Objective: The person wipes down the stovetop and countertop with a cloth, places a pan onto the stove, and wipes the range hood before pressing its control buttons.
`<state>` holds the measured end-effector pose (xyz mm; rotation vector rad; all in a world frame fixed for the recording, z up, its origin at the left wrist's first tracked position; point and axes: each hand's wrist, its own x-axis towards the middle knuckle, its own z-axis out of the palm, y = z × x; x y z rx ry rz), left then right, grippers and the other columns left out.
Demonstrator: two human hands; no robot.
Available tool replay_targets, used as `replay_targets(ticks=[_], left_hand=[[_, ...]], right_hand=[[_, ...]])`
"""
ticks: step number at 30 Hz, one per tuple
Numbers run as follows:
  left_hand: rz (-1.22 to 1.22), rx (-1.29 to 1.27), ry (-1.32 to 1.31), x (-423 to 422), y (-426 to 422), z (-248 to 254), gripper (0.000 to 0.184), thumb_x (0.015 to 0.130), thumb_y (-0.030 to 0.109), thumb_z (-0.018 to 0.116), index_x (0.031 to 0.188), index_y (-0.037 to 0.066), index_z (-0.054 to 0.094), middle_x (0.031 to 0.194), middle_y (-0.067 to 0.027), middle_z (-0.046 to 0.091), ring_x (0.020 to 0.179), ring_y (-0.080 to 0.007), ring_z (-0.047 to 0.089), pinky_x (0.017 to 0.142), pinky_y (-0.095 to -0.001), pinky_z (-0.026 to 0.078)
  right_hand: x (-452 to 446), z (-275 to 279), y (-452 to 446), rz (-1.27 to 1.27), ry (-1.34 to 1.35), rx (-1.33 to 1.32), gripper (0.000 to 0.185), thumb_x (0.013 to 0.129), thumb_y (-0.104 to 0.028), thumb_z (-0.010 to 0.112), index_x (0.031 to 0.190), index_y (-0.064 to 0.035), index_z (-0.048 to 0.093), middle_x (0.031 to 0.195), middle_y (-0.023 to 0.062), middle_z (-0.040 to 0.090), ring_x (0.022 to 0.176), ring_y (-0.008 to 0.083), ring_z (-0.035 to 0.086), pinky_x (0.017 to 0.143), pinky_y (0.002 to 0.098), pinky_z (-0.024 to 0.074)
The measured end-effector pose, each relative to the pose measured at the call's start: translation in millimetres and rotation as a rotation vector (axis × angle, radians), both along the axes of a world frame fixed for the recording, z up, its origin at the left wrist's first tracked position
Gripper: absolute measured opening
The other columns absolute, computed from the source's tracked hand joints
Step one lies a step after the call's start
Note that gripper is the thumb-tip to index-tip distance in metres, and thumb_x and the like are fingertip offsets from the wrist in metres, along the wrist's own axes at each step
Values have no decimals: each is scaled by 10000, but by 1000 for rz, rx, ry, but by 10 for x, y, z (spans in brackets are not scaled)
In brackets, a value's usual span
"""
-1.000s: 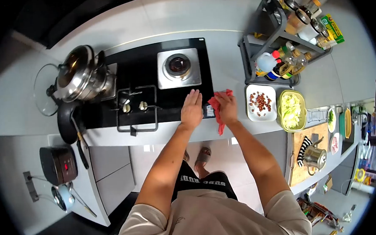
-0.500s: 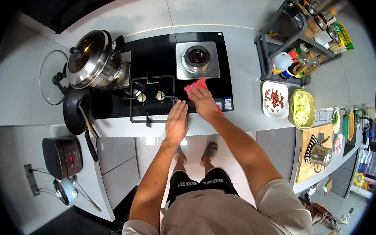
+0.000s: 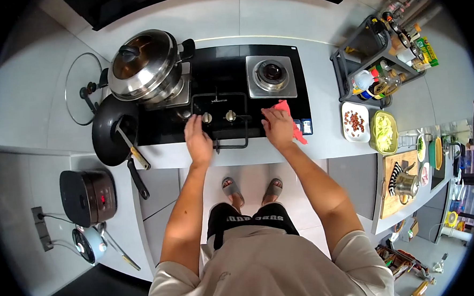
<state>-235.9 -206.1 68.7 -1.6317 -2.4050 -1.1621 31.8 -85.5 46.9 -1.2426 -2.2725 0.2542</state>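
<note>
My left hand (image 3: 198,141) is over the front edge of the black gas hob (image 3: 166,129), fingers stretched out, beside the left bar of a square black pan support (image 3: 231,146). That support lies loose around two control knobs (image 3: 230,115). My right hand (image 3: 280,128) is to the right of the support, fingers apart and pointing left. A red cloth (image 3: 283,107) lies beside and partly behind this hand; how far it runs beneath the palm is hidden. The right burner (image 3: 271,75) is bare on its steel plate.
A lidded steel pot (image 3: 147,72) stands on the left burner, with a black wok (image 3: 110,130) and knife (image 3: 132,148) beside it. On the right are a bottle rack (image 3: 359,69), a peanut dish (image 3: 356,133) and a bowl of chopped greens (image 3: 383,133). A rice cooker (image 3: 88,196) stands lower left.
My hands have moved apart: the left went left to the support's far side, and the right fingers came off the cloth. The whole view has shifted slightly.
</note>
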Motion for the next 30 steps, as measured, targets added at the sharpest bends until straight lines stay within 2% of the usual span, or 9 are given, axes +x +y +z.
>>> replay_targets(ticks=[3,5,6,11,17,20,24,25,30], left_hand=[[208,-49,-40,-291,5,-213,626,856,-89,593,1473,5,554,1536,-199,526,1347,-430,530,1150,-450,448],[196,-96,-112,-535,34,-499,585,887,-61,592,1467,13,571,1485,-219,585,1313,-435,574,1124,-449,471],[190,-118,-150,-602,51,-551,550,911,-34,595,1457,21,584,1429,-227,622,1272,-437,604,1094,-454,489],[219,-146,-334,-712,125,-466,368,1028,134,615,1388,82,666,1129,-248,754,1055,-451,711,932,-490,559],[228,-120,-291,-671,8,-185,272,1060,239,628,1271,111,742,1106,-231,757,1012,-462,709,876,-489,568],[161,20,-351,-586,108,-24,257,1056,235,652,1215,66,762,1106,-214,765,994,-419,731,863,-444,579],[53,75,-332,-359,420,320,252,1052,217,661,1200,41,764,1111,-201,772,991,-394,745,876,-416,583],[31,83,-335,-270,540,391,252,1052,218,661,1199,41,765,1113,-202,772,994,-396,745,880,-416,583],[-7,117,-281,112,1261,492,242,1044,231,670,1185,62,771,1065,-220,761,979,-426,735,861,-438,586]], right_hand=[[-320,49,-109,-97,98,-199,478,868,-147,803,1337,-144,709,1301,103,708,1189,362,635,961,463,531],[-510,-51,-101,-149,261,-417,475,886,-126,793,1350,-126,696,1306,138,707,1176,396,656,954,476,542],[-570,-60,-98,-169,263,-448,379,909,-109,777,1282,-86,711,1207,188,733,1101,427,689,921,492,557],[-710,-59,-155,-149,281,-349,149,930,-104,756,1075,-73,740,975,190,745,921,423,710,792,485,571],[-558,176,-252,-97,290,-253,123,943,-135,755,1041,-61,741,954,167,744,889,396,711,765,462,570],[-406,276,-200,-66,401,-127,133,949,-138,755,1043,-45,750,959,169,752,873,383,723,764,438,580],[-136,751,-17,-183,431,-342,158,947,-127,764,1064,-21,752,982,186,766,860,383,741,772,417,593],[-46,669,162,-173,433,-211,171,941,-121,768,1081,-24,757,998,183,769,882,380,746,791,411,594],[385,850,973,-173,433,-94,170,953,-141,745,1088,-39,757,1004,174,768,917,388,740,833,416,589]])
